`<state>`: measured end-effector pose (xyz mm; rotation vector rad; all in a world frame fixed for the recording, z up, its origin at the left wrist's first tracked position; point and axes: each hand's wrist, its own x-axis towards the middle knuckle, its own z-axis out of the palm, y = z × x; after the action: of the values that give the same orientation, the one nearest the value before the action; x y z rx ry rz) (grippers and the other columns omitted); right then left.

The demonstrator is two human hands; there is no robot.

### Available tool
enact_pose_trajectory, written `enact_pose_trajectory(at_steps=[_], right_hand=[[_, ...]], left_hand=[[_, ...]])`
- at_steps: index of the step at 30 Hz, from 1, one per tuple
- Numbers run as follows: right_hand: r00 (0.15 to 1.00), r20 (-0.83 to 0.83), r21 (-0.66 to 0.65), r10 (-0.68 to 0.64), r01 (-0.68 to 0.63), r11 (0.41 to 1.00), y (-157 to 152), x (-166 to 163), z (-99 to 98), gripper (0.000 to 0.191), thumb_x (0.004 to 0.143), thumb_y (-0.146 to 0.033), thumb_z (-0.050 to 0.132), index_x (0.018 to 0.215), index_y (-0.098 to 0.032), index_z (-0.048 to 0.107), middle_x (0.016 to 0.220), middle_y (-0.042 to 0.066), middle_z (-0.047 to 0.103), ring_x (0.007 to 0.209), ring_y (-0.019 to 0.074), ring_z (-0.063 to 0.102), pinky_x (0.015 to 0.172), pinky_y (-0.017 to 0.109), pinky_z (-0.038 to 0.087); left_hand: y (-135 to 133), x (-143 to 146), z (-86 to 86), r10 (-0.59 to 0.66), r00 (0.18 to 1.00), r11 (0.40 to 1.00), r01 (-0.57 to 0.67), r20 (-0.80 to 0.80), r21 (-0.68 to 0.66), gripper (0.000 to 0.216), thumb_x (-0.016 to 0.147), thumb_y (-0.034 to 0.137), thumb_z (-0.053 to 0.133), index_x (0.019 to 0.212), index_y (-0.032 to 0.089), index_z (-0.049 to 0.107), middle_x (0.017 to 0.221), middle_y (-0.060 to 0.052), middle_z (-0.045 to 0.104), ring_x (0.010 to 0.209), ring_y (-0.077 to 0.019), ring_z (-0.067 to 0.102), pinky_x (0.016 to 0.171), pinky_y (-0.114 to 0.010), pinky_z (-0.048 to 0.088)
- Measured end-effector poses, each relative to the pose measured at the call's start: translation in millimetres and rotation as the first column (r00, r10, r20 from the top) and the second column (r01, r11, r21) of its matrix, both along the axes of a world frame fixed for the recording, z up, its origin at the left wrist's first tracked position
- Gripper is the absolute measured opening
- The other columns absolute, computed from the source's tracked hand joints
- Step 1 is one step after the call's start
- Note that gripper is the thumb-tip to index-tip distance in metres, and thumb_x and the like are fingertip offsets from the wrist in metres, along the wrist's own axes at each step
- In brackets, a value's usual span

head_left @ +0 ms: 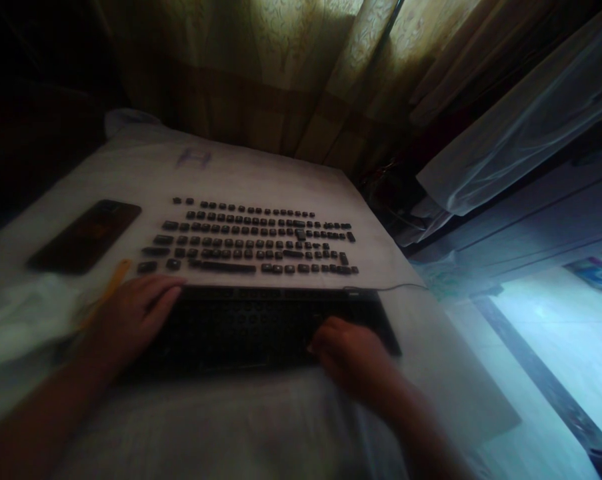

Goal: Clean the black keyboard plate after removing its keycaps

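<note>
A black keyboard base (261, 320) with its keycaps off lies across the near part of the table. My left hand (135, 313) grips its left end, fingers together over the upper left corner. Over the right half of the base, my right hand (345, 343) is closed in a pinch, fingertips down at the surface. A small pale spot shows at those fingertips, but what they hold is too dark and blurred to name. Beyond the base, loose black keycaps (241, 243) are laid out in rows, with the long space bar (228, 267) in the nearest row.
A dark phone (85, 237) lies at the left. Beside my left hand are an orange strip-like tool (115, 280) and crumpled whitish cloth or plastic (25, 320). A cable (401, 287) runs rightward from the base. Curtains (281, 80) hang behind the white-covered table (261, 167).
</note>
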<state>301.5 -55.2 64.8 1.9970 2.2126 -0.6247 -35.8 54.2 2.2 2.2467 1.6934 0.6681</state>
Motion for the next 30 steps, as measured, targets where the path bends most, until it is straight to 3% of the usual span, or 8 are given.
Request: enact_pose_trajectory(at_steps=[2,5,9,13,17,21,26,30], right_hand=[[0.999,0.032,0.018,-0.023,0.023,1.0,-4,6,-0.9,0.016,0.091,-0.016,0.062,0.09,-0.021,0.077,0.092,0.005,0.071,0.077,0.0187,0.068,0.068,0.028,0.046],[0.999,-0.048,0.089,-0.025,0.029,0.996,-9,5,-0.6,0.017,0.091,-0.013,0.061,0.092,-0.022,0.076,0.092,0.003,0.07,0.078,0.0169,0.067,0.069,0.027,0.045],[0.977,-0.153,0.178,0.147,-0.119,0.977,-12,-22,-5.3,0.02,0.089,-0.008,0.061,0.094,-0.022,0.074,0.093,0.002,0.07,0.077,0.0138,0.065,0.066,0.023,0.042],[0.954,-0.005,0.336,0.301,-0.282,0.899,-13,-43,-20.5,0.017,0.085,-0.005,0.064,0.08,-0.021,0.07,0.079,0.001,0.066,0.067,0.0146,0.058,0.056,0.025,0.032],[0.941,0.03,0.431,0.336,-0.316,0.845,-16,-36,-26.7,0.019,0.083,-0.003,0.065,0.078,-0.02,0.069,0.075,0.0,0.064,0.065,0.0143,0.055,0.056,0.026,0.029],[0.953,0.047,0.388,0.299,-0.294,0.874,-18,-20,-21.6,0.018,0.082,-0.003,0.066,0.078,-0.02,0.07,0.074,0.0,0.064,0.063,0.0133,0.054,0.055,0.026,0.026],[0.967,0.07,0.225,0.245,-0.255,0.94,-19,-3,-13.8,0.022,0.082,-0.003,0.063,0.085,-0.022,0.073,0.08,0.001,0.066,0.065,0.0134,0.058,0.057,0.025,0.03],[0.982,-0.057,0.231,0.181,-0.164,0.959,-10,1,-4.3,0.025,0.085,-0.004,0.059,0.09,-0.023,0.074,0.086,0.001,0.069,0.071,0.014,0.064,0.063,0.025,0.039]], left_hand=[[0,1,0.9,0.001,1.0,1.0,-0.001,0.001,-0.007,0.052,0.089,0.055,0.036,0.101,0.02,0.073,0.108,-0.01,0.076,0.1,-0.0274,0.069,0.096,-0.044,0.052],[-1,2,2.0,0.009,1.0,1.0,-0.009,-0.001,-0.014,0.054,0.089,0.055,0.036,0.102,0.018,0.073,0.109,-0.011,0.076,0.102,-0.0278,0.069,0.096,-0.045,0.052],[-1,2,1.5,0.01,1.0,1.0,-0.01,0.001,-0.012,0.054,0.089,0.056,0.035,0.103,0.02,0.072,0.11,-0.01,0.076,0.103,-0.0281,0.068,0.097,-0.045,0.052],[-1,2,-0.7,0.007,1.0,1.0,-0.007,0.008,-0.006,0.051,0.089,0.055,0.035,0.101,0.022,0.072,0.108,-0.009,0.076,0.102,-0.0282,0.068,0.097,-0.045,0.052],[-1,2,-1.6,0.013,1.0,1.0,-0.013,0.019,-0.007,0.05,0.089,0.055,0.036,0.101,0.023,0.072,0.109,-0.009,0.076,0.103,-0.0278,0.068,0.097,-0.045,0.052],[-1,2,0.6,0.008,0.999,1.0,-0.007,0.034,-0.011,0.049,0.089,0.054,0.037,0.102,0.023,0.072,0.109,-0.008,0.076,0.103,-0.0269,0.068,0.098,-0.044,0.051],[-1,4,3.6,-0.01,0.999,1.0,0.01,0.052,-0.002,0.048,0.09,0.053,0.038,0.101,0.021,0.072,0.108,-0.009,0.076,0.102,-0.027,0.068,0.097,-0.044,0.052],[-3,2,0.4,-0.018,0.997,0.999,0.015,0.071,0.038,0.045,0.091,0.054,0.039,0.095,0.025,0.073,0.101,-0.006,0.078,0.097,-0.0256,0.07,0.092,-0.041,0.054]])
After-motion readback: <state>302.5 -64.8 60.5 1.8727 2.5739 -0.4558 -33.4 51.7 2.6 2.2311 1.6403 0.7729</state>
